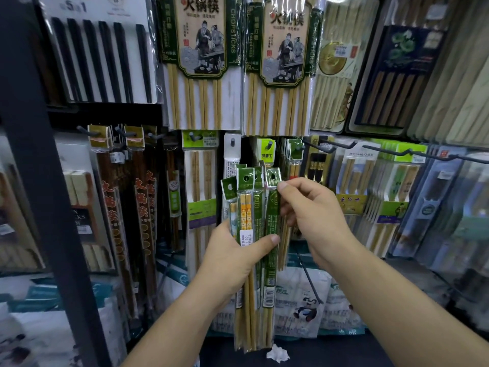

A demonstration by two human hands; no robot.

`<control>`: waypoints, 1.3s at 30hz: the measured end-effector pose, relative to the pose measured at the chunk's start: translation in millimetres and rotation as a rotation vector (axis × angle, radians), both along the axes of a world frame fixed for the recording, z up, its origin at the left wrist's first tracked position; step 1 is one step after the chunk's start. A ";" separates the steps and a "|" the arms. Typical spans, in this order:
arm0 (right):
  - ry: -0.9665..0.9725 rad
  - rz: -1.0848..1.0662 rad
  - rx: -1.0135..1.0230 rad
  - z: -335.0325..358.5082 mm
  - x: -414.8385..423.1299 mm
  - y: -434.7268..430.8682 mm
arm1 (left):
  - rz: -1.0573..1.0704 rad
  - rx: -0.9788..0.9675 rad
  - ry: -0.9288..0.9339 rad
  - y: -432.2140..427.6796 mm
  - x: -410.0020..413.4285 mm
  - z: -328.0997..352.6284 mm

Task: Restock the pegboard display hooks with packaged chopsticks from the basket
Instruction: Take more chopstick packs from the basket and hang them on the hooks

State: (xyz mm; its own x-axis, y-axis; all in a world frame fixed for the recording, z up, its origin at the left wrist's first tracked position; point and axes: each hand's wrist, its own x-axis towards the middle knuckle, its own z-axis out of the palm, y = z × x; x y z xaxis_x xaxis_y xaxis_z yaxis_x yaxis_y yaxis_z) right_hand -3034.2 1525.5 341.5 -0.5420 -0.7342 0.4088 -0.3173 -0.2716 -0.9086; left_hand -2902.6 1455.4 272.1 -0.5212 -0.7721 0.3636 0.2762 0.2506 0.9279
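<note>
The left hand [232, 258] is gripping a bundle of chopstick packs [250, 300] upright in front of the display. Its thumb is lying across the front of the bundle over a white price sticker [245, 237], and its fingers are curling round the back. The packs are fanning slightly at the top, showing green header cards [244, 178] with punched holes. The right hand [309, 215] is pinching the green-sleeved pack [272, 234] at the right edge of the bundle, thumb tip just under that pack's header and the other fingers curling behind it. This pack is touching its neighbours in the bundle.

Directly behind the bundle, narrow packs are hanging on short pegs [232, 142]. Above the bundle, two large hot-pot chopstick packs [201, 62] are hanging side by side. Up and to the right of the bundle, long black hooks [330, 147] are sticking out over more bamboo sets. Up and to the left of it, a pack of black chopsticks [105, 56] is hanging, and a dark upright post [39, 181] is standing well to the left. Below and behind the bundle, a panda-printed bag [304, 303] is sitting, and a crumpled white scrap [277, 354] is lying just beside its lower end.
</note>
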 end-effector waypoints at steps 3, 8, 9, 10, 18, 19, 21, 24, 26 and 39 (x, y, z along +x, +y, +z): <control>0.009 -0.023 -0.047 10.0 -4.6 -0.1 | 0.007 0.000 0.001 -0.6 -0.5 0.0; -0.029 -0.176 -0.179 30.7 -20.0 -4.4 | -0.003 0.081 0.034 -3.3 1.7 -1.3; -0.027 -0.194 -0.182 31.8 -21.9 -6.2 | -0.001 0.085 0.035 -3.8 1.9 -1.4; -0.025 -0.206 -0.181 32.0 -23.4 -7.9 | -0.001 0.088 0.036 -3.8 2.5 -1.5; -0.010 -0.254 -0.151 26.1 -32.7 -17.6 | 0.000 0.092 -0.009 -3.6 1.3 -2.2; -0.003 -0.267 -0.142 25.4 -33.6 -19.1 | 0.000 0.089 -0.010 -3.1 0.9 -1.8; 0.012 -0.292 -0.128 24.2 -34.7 -22.3 | 0.002 0.083 -0.013 -2.3 0.3 -1.5; 0.050 -0.331 -0.120 20.8 -35.9 -25.6 | -0.009 0.084 0.000 -1.9 0.0 -1.3; 0.062 -0.350 -0.121 16.9 -35.9 -25.4 | -0.021 0.090 0.025 -2.1 0.5 -1.4; 0.162 0.070 -0.010 -5.1 -1.4 3.0 | -0.037 -0.011 0.050 -1.0 1.5 2.4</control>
State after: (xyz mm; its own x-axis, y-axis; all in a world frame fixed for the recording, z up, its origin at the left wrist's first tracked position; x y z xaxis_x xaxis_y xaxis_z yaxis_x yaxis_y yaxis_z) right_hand -3035.6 1528.5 336.4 -0.4162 -0.7633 0.4941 -0.4392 -0.3071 -0.8443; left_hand -2901.1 1454.4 274.6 -0.5308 -0.7481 0.3982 0.3310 0.2495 0.9100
